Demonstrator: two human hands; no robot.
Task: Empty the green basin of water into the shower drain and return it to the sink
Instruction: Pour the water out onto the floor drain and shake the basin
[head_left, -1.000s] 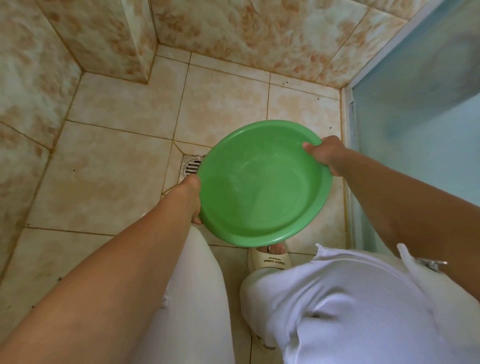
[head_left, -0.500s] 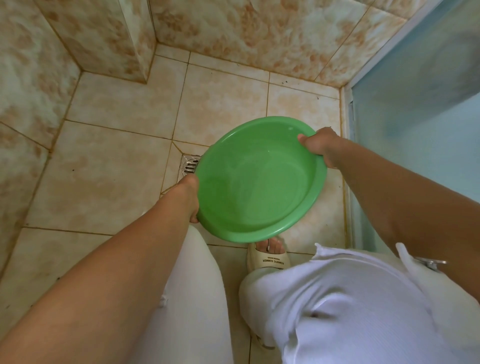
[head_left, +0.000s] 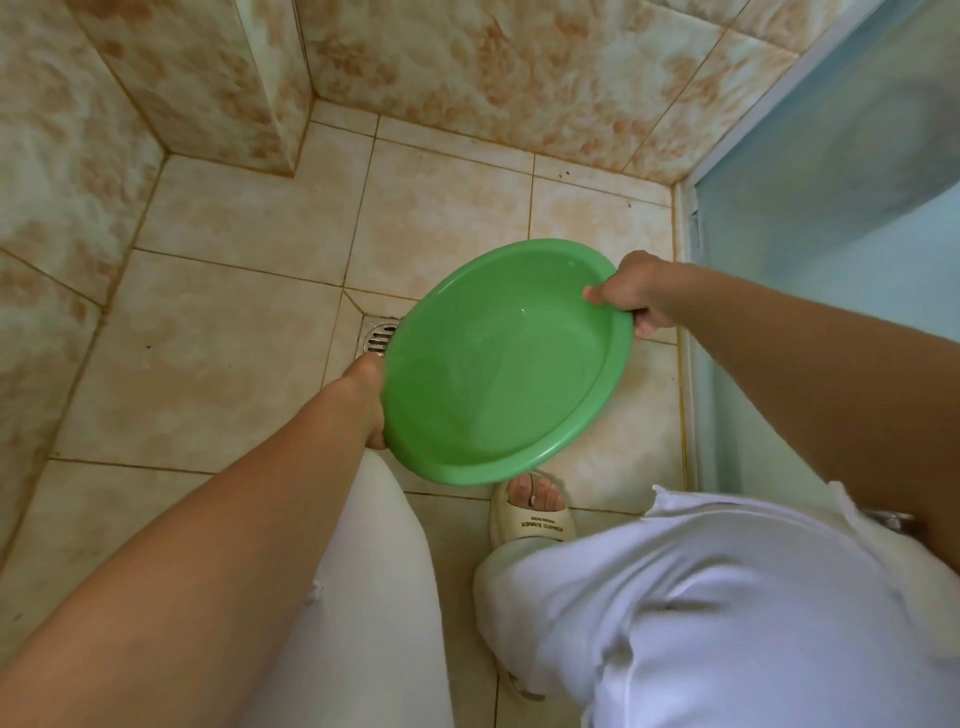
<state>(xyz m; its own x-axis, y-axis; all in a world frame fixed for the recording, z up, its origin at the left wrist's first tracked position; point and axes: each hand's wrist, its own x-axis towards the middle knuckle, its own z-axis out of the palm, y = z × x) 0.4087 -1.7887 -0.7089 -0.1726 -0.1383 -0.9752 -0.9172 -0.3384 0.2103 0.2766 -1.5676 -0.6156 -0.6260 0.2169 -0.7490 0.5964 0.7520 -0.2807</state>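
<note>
Head view, looking down into a tiled shower corner. Far left: marbled beige wall tiles (head_left: 78, 156) meeting the floor (head_left: 208, 353).

Left hand (head_left: 366, 400) grips the near-left rim of the green basin (head_left: 498, 374); its fingers are curled under the rim and mostly hidden by the basin, closed on it.

Metal floor drain (head_left: 376, 336) sits just beyond the left hand, partly covered by the basin's left edge.

Basin is held in the air above the floor, between both hands, tilted with the right side higher. A thin film of water shows inside; how much, cannot tell.

Right hand (head_left: 631, 293) clasps the far-right rim, thumb on top, fingers wrapped beneath, closed on it.

Below the basin: a cream slipper (head_left: 532, 522) with toes showing, flanked by white trousers (head_left: 701, 623).

Far right: frosted blue shower door (head_left: 841, 218).
</note>
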